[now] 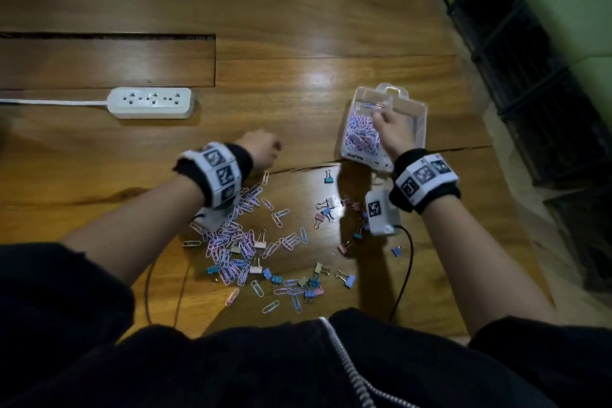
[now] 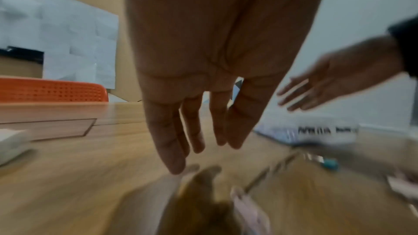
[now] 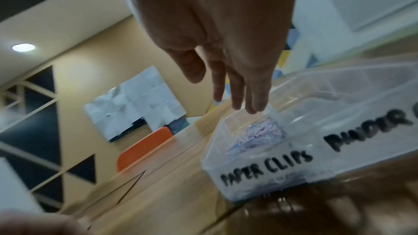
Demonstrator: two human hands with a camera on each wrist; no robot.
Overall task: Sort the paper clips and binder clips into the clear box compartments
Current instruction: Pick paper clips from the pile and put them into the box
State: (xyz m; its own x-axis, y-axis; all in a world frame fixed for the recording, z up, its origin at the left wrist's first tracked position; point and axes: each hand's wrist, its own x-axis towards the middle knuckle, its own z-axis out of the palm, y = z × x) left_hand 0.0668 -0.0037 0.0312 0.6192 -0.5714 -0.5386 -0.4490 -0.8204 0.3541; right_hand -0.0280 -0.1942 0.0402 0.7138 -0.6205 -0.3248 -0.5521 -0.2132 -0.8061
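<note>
The clear box point(image 1: 425, 116) stands on the wooden table at the right, marked "PAPER CLIPS" point(image 3: 267, 167) on its left compartment and "BINDER" on its right. Pastel paper clips point(image 1: 361, 134) fill the left compartment point(image 3: 257, 135). My right hand point(image 1: 381, 116) hovers over that compartment, fingers point(image 3: 235, 96) straight, holding nothing. My left hand point(image 1: 265, 146) hangs over bare table left of the box, fingers point(image 2: 169, 140) straight and empty. Loose paper clips point(image 1: 238, 242) and small binder clips point(image 1: 326, 210) lie scattered in front of me.
A white power strip point(image 1: 150, 102) with its cable lies at the left. The table's edge runs diagonally at the right, past the box. An orange chair back point(image 2: 52, 88) stands beyond the far edge. A black cable point(image 1: 405, 275) trails from my right wrist.
</note>
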